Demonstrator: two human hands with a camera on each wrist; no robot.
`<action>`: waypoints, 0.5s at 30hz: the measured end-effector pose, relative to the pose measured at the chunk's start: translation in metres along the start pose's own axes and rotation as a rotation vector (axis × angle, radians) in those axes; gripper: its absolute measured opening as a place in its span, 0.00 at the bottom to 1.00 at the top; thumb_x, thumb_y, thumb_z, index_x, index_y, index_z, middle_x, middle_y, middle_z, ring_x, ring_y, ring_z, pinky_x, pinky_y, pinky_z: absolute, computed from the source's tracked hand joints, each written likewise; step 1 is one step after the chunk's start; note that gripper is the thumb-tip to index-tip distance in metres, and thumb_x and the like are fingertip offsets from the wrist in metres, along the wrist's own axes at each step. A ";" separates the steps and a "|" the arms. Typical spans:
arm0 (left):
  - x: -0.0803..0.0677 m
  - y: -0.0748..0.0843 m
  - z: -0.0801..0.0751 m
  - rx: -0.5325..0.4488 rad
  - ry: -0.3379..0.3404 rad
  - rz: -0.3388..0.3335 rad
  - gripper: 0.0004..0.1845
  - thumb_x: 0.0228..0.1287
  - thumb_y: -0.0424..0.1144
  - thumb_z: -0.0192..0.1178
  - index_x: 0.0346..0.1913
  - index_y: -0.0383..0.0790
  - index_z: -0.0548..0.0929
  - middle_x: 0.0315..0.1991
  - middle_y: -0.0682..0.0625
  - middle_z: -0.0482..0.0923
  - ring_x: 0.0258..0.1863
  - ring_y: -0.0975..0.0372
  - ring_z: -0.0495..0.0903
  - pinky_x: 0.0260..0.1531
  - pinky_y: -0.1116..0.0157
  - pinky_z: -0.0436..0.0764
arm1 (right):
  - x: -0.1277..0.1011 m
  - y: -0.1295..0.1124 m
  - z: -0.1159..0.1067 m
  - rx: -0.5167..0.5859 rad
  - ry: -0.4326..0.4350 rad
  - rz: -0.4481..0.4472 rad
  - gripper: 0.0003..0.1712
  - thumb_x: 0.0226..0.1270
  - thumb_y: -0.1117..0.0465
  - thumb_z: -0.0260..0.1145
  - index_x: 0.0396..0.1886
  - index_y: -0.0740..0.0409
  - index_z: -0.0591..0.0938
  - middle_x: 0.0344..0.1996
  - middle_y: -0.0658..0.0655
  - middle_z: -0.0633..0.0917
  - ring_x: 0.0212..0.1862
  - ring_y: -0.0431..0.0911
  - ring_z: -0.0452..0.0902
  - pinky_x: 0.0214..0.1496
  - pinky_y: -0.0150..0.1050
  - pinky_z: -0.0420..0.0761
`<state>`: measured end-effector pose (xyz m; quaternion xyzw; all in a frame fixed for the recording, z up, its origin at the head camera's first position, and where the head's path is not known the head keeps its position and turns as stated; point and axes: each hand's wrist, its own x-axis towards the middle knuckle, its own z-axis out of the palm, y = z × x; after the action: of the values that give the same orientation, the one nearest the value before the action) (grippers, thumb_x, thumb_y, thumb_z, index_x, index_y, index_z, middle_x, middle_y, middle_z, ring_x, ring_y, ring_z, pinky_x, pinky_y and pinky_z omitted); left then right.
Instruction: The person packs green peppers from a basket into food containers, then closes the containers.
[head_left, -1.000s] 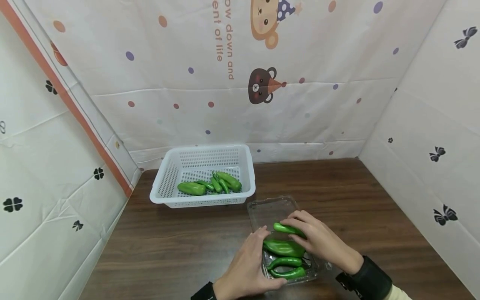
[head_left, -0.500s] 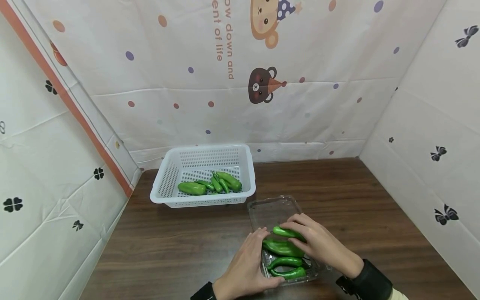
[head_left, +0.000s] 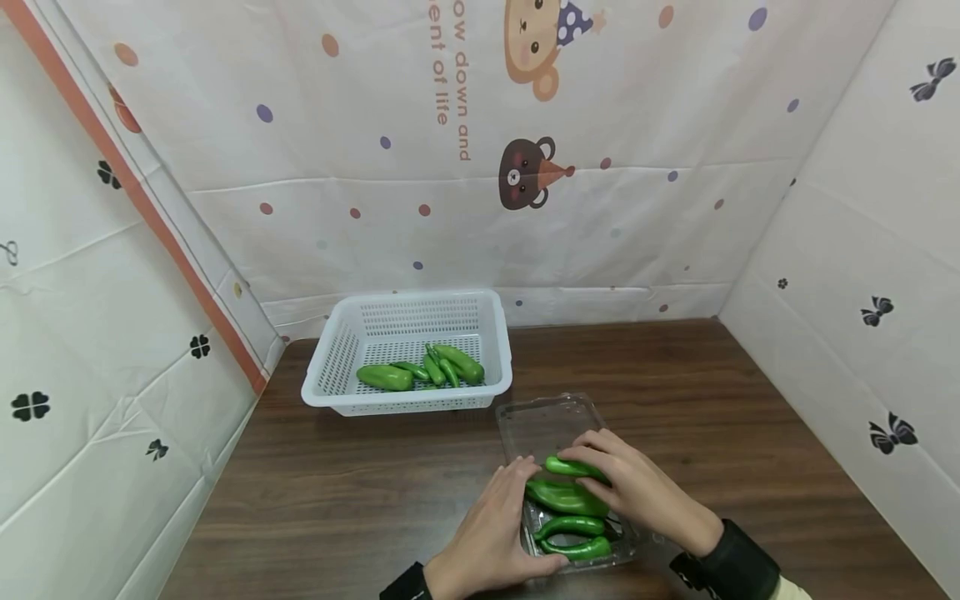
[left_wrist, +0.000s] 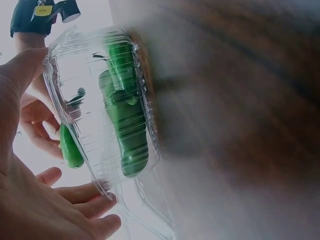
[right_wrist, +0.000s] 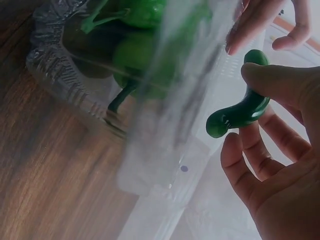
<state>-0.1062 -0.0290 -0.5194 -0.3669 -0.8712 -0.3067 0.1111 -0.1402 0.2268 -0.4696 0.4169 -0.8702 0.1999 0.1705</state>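
Note:
A clear plastic clamshell box (left_wrist: pixel 90 150) stands on the table with its lid (head_left: pixel 536 425) laid back on the far side. My left hand (head_left: pixel 489 529) grips the box's left side, thumb at the near corner and fingertips at the far one. Inside lie a large green pepper (head_left: pixel 567 497) and two slim, curved green chili peppers (head_left: pixel 573 524). Between the thumb and fingers of my right hand (head_left: pixel 637 483) is another curved green chili pepper (right_wrist: pixel 245 111), held above the far part of the box. In the left wrist view, its tip shows beyond the box rim.
A white perforated plastic basket (head_left: pixel 412 402) at the back left holds several green peppers (head_left: pixel 386 377). The brown wooden table (head_left: pixel 337 483) ends against a printed cloth (head_left: pixel 337 250) at the back, with more cloth on both sides.
My right hand, pinching the chili pepper, has come slightly lower and nearer in the head view. My left hand stays on the box, almost unmoved.

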 end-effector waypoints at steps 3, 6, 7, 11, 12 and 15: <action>0.000 -0.001 -0.001 -0.005 -0.014 -0.005 0.53 0.55 0.67 0.71 0.75 0.42 0.61 0.73 0.41 0.67 0.74 0.47 0.66 0.66 0.41 0.72 | -0.001 0.001 0.002 -0.002 -0.004 0.002 0.31 0.50 0.69 0.82 0.56 0.53 0.85 0.48 0.46 0.81 0.49 0.41 0.78 0.46 0.38 0.84; -0.001 -0.001 -0.001 -0.010 -0.020 -0.008 0.52 0.56 0.68 0.70 0.75 0.42 0.61 0.74 0.41 0.66 0.74 0.47 0.66 0.66 0.41 0.72 | -0.002 0.003 0.003 0.000 -0.015 0.014 0.30 0.51 0.69 0.82 0.56 0.52 0.85 0.49 0.46 0.81 0.49 0.41 0.78 0.46 0.39 0.84; -0.001 -0.001 -0.001 -0.009 -0.019 -0.008 0.52 0.56 0.68 0.69 0.75 0.42 0.61 0.74 0.41 0.66 0.74 0.47 0.66 0.66 0.41 0.72 | -0.002 0.003 0.004 0.000 -0.021 0.018 0.30 0.52 0.69 0.81 0.56 0.52 0.85 0.49 0.46 0.81 0.50 0.41 0.78 0.47 0.39 0.84; 0.000 -0.001 0.000 -0.001 -0.009 -0.008 0.51 0.56 0.69 0.69 0.73 0.42 0.62 0.73 0.41 0.67 0.74 0.47 0.67 0.66 0.42 0.72 | -0.002 0.006 0.007 -0.018 -0.039 0.026 0.27 0.54 0.67 0.81 0.55 0.51 0.85 0.48 0.45 0.82 0.50 0.41 0.79 0.49 0.41 0.84; 0.000 -0.001 0.000 0.001 -0.006 -0.008 0.51 0.55 0.69 0.70 0.72 0.42 0.63 0.73 0.41 0.67 0.73 0.47 0.67 0.66 0.42 0.73 | -0.002 0.007 0.008 -0.026 -0.040 0.025 0.26 0.54 0.67 0.81 0.54 0.52 0.86 0.47 0.45 0.82 0.50 0.41 0.79 0.49 0.42 0.84; 0.001 0.000 0.000 0.006 -0.002 -0.008 0.50 0.54 0.68 0.71 0.71 0.42 0.64 0.72 0.41 0.68 0.73 0.47 0.67 0.65 0.41 0.73 | -0.002 0.009 0.010 -0.058 -0.038 0.025 0.24 0.54 0.66 0.81 0.52 0.52 0.86 0.46 0.46 0.83 0.48 0.41 0.78 0.47 0.42 0.83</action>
<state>-0.1072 -0.0283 -0.5194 -0.3635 -0.8736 -0.3041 0.1103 -0.1478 0.2282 -0.4811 0.4047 -0.8838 0.1687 0.1634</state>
